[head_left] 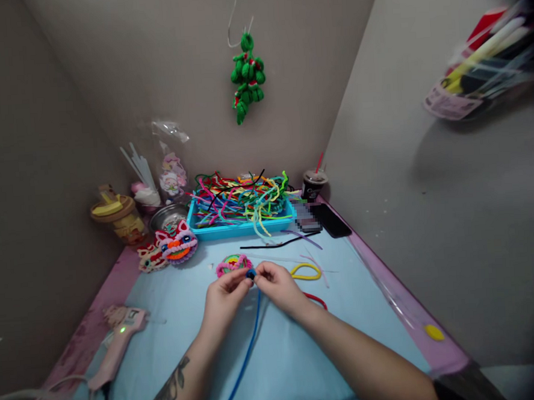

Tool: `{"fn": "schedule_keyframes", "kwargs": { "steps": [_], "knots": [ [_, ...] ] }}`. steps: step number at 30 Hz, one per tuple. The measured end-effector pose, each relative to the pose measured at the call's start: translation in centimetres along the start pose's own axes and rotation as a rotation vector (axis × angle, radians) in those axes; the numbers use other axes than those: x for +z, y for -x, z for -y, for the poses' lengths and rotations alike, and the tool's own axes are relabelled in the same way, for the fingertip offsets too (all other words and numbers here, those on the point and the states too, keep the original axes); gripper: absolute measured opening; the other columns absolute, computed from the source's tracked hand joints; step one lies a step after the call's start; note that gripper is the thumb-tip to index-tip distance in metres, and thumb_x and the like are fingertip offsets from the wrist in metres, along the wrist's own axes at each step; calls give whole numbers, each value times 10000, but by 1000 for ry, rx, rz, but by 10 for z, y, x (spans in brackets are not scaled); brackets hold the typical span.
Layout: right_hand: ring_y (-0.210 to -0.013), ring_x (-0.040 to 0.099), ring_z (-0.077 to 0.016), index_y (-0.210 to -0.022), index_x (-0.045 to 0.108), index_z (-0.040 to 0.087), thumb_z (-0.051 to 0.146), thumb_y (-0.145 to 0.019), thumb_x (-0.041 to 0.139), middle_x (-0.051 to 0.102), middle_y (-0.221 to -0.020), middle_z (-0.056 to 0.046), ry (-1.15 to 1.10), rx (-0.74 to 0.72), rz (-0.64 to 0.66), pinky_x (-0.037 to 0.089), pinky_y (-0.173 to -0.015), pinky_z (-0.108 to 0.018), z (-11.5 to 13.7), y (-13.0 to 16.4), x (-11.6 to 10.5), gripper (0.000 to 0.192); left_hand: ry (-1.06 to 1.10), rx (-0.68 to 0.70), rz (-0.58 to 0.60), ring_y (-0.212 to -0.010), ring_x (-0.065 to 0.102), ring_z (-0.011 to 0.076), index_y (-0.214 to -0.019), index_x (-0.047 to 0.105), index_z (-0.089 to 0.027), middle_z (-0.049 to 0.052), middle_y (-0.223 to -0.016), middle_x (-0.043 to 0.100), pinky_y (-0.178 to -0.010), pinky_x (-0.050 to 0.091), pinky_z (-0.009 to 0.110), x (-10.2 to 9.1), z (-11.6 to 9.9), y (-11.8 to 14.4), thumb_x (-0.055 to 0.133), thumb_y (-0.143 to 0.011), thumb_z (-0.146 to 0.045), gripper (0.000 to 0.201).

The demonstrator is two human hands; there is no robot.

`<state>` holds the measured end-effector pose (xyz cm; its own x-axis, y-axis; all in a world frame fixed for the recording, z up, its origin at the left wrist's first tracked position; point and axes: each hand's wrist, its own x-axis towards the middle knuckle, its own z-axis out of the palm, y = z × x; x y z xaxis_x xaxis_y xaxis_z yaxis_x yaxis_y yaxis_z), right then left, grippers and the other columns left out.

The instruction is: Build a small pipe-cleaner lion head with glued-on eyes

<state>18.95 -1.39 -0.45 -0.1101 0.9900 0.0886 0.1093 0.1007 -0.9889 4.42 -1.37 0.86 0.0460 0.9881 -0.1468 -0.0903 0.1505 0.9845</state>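
Observation:
A blue pipe cleaner (pixel 251 349) trails down over the light blue table cover from between my hands. Its upper end is wound into a small dark blue coil. My left hand (pixel 226 298) pinches this coil from the left, thumb and fingers closed. From the right, my right hand (pixel 279 287) grips the same coil with its fingertips. Just behind my left fingers lies a pink pipe-cleaner piece (pixel 226 266) with yellow and green in it, partly hidden. To the right of my right hand are a yellow pipe-cleaner loop (pixel 306 276) and a red pipe cleaner (pixel 317 299).
A blue tray (pixel 233 231) heaped with colourful pipe cleaners stands at the back. Lion-head figures (pixel 178 244) are left of it, with a pink glue gun (pixel 122 341) nearer me. A phone (pixel 331 220) and a drink cup (pixel 314 185) stand back right. Green ornaments (pixel 247 74) hang above.

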Motion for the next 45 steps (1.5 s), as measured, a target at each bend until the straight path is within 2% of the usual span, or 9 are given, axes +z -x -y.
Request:
{"fn": "schedule_keyframes", "kwargs": {
  "steps": [6,12,22,26,30,32,36,41,45],
  "knots": [
    [-567,400,-107,-655,466,184,242,-731,508,437,-603,43,45,-16,-5,326,-549,-225,-1,1,1,105,0,-34,-47,-672,686,209,-865,728,-105,72,-711,743,-648,516,281,-1,2,0,770,-526,-258,374],
    [-596,433,-118,-650,492,186,190,-725,518,473,-634,30,195,-72,-56,342,-552,-223,-6,2,3,79,-32,-36,-92,-600,662,187,-738,720,-113,37,-614,708,-595,495,259,1,-2,0,743,-503,-200,252],
    [-580,431,-114,-646,499,184,220,-719,528,471,-609,37,107,-25,-34,341,-555,-228,-3,0,1,87,64,-42,-41,-644,664,190,-767,693,-129,45,-660,705,-616,498,270,0,2,0,796,-489,-252,321],
    [-529,422,-95,-659,517,178,285,-720,575,471,-577,49,-37,49,27,338,-521,-220,-4,-1,1,136,37,-23,-84,-594,642,170,-730,689,-123,33,-623,687,-602,485,262,-1,2,-2,790,-489,-240,287],
    [-392,357,-57,-704,537,171,361,-727,605,472,-491,71,-130,214,106,271,-408,-191,-6,-1,-1,203,37,22,-106,-587,628,164,-731,695,-123,37,-639,685,-608,481,273,-1,2,-2,778,-508,-231,261],
    [-358,360,-50,-714,531,172,380,-725,610,496,-477,74,-154,250,110,263,-382,-180,-7,-2,-2,223,42,35,-99,-599,626,166,-742,701,-123,41,-657,686,-615,482,278,-1,2,-2,774,-523,-237,258],
    [-379,405,-58,-737,515,179,383,-713,623,514,-499,77,-181,205,94,309,-386,-172,-7,-2,-1,233,54,28,-94,-596,616,158,-770,706,-117,41,-662,681,-616,481,278,-2,3,-2,780,-533,-248,281],
    [-407,391,-61,-748,523,179,358,-726,611,502,-538,71,-134,162,84,298,-398,-182,-6,-2,2,201,81,16,-87,-576,626,160,-760,696,-118,44,-647,688,-615,492,288,-5,4,-5,787,-529,-243,278],
    [-544,498,-105,-798,575,168,325,-727,590,560,-632,25,-25,66,24,375,-493,-213,4,-9,-21,173,70,9,-88,-615,658,191,-769,694,-127,61,-655,707,-645,501,315,-7,4,-6,780,-546,-252,269]
  ]
}}
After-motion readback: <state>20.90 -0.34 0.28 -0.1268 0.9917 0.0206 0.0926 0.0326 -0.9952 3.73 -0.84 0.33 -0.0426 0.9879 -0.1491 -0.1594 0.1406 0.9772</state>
